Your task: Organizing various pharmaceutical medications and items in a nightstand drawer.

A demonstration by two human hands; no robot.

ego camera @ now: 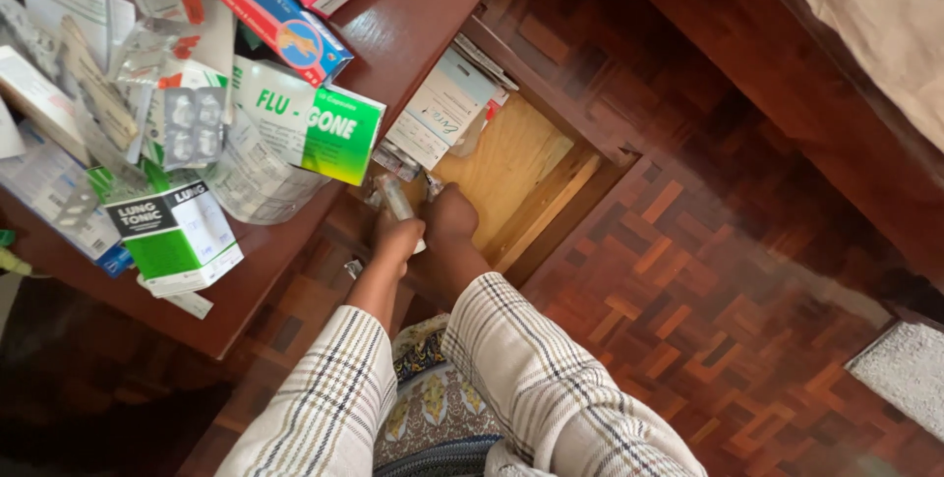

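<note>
Both my hands reach down into an open wooden drawer (536, 167) under the table edge. My left hand (396, 239) is closed around a small clear tube-like packet (396, 198). My right hand (450, 213) is beside it, fingers curled down inside the drawer; what it holds is hidden. White paper boxes and leaflets (442, 108) lie at the drawer's back. Plaid sleeves cover both forearms.
A dark wooden table (413, 15) carries a heap of medicine boxes, blister packs (192, 128) and leaflets, among them a green-and-white box (315, 128) overhanging the edge and a green-black box (177, 236). Parquet floor (708, 280) lies right, a pale rug (910, 369) at far right.
</note>
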